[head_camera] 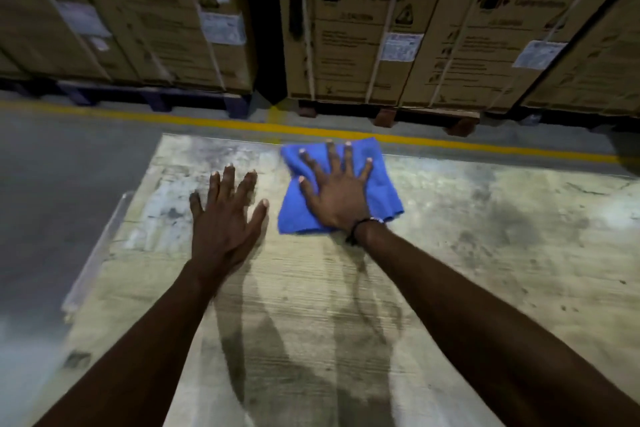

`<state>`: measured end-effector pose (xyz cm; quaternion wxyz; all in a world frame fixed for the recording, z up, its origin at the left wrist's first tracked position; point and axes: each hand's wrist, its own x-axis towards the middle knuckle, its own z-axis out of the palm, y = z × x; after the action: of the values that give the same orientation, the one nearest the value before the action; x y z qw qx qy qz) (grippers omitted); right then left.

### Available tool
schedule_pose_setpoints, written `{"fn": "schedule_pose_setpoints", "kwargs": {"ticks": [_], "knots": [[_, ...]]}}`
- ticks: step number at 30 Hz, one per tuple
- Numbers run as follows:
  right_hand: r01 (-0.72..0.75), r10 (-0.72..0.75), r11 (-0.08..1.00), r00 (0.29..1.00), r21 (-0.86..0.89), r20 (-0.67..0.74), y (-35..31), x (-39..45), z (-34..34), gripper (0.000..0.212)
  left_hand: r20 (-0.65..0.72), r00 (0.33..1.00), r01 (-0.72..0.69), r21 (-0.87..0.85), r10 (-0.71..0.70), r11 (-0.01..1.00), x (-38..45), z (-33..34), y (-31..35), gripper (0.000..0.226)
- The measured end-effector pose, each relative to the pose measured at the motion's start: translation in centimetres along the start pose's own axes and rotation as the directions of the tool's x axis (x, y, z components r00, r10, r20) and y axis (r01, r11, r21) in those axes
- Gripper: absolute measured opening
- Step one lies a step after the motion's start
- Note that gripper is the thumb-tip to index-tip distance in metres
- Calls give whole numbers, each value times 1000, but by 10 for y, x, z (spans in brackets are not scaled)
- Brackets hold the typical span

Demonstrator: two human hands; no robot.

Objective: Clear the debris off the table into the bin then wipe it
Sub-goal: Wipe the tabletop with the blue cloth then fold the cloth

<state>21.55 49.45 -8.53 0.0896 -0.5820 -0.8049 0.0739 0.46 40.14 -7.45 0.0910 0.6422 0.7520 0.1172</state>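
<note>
— two hands on the table (pixel 467 253), both flat. the left hand (pixel 225 229) lies bare on the worn top, fingers spread apart, clamped on nothing.

— and the right hand (pixel 337 196)?

— also splayed, palm pressing the blue cloth (pixel 384 191) down, not pinching it. the cloth sits bunched under and around that palm, its loose edge poking out beyond the fingertips toward the table's far edge.

— so what goes wrong from here?

— i judge the cloth can slide out from under an open palm on a fast stroke, since nothing grips it. and just past those fingertips the top ends; a push further that way could carry the cloth over onto the floor (pixel 69 166) by the yellow line (pixel 485 146).

— debris?

— none i can make out, only stains and dull patches, and no bin in view. a light pass may just smear those marks.

— beyond?

— stacked cartons (pixel 363 28) on pallets, well apart from both hands.
</note>
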Motion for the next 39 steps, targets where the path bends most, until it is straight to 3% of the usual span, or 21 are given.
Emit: {"fn": "schedule_pose_setpoints", "kwargs": {"ticks": [2, 4, 8, 12, 16, 19, 24, 28, 32, 39], "knots": [[146, -146, 989, 989, -9, 35, -36, -6, 12, 65, -6, 1000, 25, 7, -25, 1000, -1, -7, -24, 76], [184, -184, 983, 982, -10, 37, -40, -5, 15, 62, -23, 999, 39, 0, -39, 999, -3, -13, -46, 75], [30, -30, 999, 1000, -21, -5, -34, 15, 8, 60, -60, 997, 41, -2, -42, 999, -10, -22, -84, 72], [-121, 123, 990, 992, -78, 16, -68, 58, 9, 69, -106, 994, 35, -24, -38, 999, -24, -26, -112, 72], [39, -34, 994, 998, -106, 49, -125, 93, 25, 60, -166, 985, 40, -40, -46, 998, -36, -23, -114, 69], [133, -130, 988, 991, -81, 43, -168, 110, 38, 55, -215, 969, 77, -190, -118, 979, -35, -24, -112, 71], [253, -248, 962, 967, -103, 62, -212, 122, 46, 68, -279, 934, 90, -417, -222, 904, -36, -26, -113, 72], [414, -407, 908, 909, -69, 94, -230, 126, 47, 61, -321, 877, 149, -527, -358, 837, -44, -36, -118, 72], [468, -463, 883, 881, -36, 101, -230, 121, 46, 56, -299, 801, 247, -624, -519, 741, -54, -50, -132, 60], [613, -611, 790, 786, 12, 94, -240, 67, 50, 59, -255, 831, 240, -638, -495, 731, -77, -63, -174, 38]]}}
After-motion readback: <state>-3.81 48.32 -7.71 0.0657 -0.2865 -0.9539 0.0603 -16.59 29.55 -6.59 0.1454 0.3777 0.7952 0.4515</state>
